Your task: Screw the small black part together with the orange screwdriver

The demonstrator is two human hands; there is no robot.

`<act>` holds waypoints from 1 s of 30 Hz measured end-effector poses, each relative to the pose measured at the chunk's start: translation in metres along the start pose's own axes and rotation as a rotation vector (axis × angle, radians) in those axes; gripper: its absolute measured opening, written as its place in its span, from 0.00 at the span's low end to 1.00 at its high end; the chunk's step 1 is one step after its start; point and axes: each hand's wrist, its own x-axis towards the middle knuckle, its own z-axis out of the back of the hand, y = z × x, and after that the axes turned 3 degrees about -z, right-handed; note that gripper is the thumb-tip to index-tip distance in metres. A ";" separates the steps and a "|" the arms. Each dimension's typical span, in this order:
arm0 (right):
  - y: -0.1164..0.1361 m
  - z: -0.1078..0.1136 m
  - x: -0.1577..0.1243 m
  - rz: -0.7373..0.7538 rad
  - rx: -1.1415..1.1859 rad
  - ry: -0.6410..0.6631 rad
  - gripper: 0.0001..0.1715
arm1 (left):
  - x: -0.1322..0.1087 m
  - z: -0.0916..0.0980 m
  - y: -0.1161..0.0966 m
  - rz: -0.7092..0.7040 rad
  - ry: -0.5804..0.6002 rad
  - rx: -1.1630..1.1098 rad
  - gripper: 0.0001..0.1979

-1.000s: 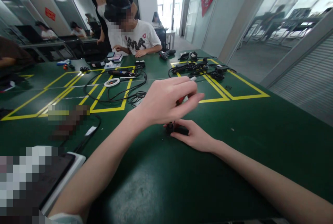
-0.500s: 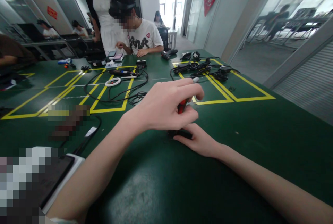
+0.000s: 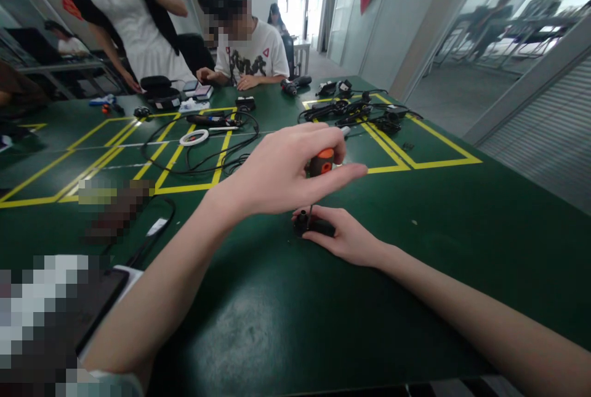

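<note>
My left hand [image 3: 295, 166] is curled round the black and orange handle of a screwdriver [image 3: 323, 163], with its thumb stretched out to the right. The screwdriver stands roughly upright, and its thin shaft runs down to a black part [image 3: 318, 226] on the table. That part has a rounded end with a short raised post. My right hand [image 3: 351, 237] grips it from the right, thumb on the near side and fingers on the far side. Where exactly the screwdriver's tip meets the part is too small to tell.
Yellow tape rectangles mark the green table [image 3: 258, 323]. Ahead lie black cables [image 3: 360, 111], a white ring [image 3: 194, 138] and a power drill [image 3: 295, 85]. A phone-like device [image 3: 104, 304] is at the left. One person sits across the table; another stands beside them.
My left thumb has straightened away from the screwdriver handle, whose orange top shows more now. My right hand stays on the black part. The view has shifted slightly; the standing person has moved left.
</note>
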 end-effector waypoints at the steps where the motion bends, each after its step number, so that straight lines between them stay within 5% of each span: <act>1: 0.000 0.000 0.000 0.001 -0.001 -0.004 0.16 | 0.001 0.001 0.000 0.002 0.022 -0.081 0.14; 6: 0.001 0.000 0.000 0.006 -0.028 -0.066 0.16 | 0.001 0.003 0.002 0.122 0.114 -0.596 0.13; 9: 0.000 -0.001 0.001 -0.007 -0.048 -0.120 0.15 | 0.001 -0.006 0.009 0.180 0.088 -0.843 0.10; 11: -0.002 -0.002 0.002 -0.026 -0.061 -0.153 0.17 | 0.000 -0.016 0.013 0.179 0.016 -0.939 0.18; 17: -0.005 -0.005 0.003 -0.053 -0.060 -0.216 0.19 | 0.001 -0.031 0.018 0.283 -0.102 -0.864 0.25; 22: -0.007 -0.003 0.003 0.017 -0.094 -0.168 0.19 | 0.002 -0.015 0.019 0.235 0.047 -0.903 0.29; 30: -0.004 0.003 0.004 0.048 -0.091 -0.111 0.13 | 0.000 -0.019 0.024 0.223 0.052 -1.011 0.10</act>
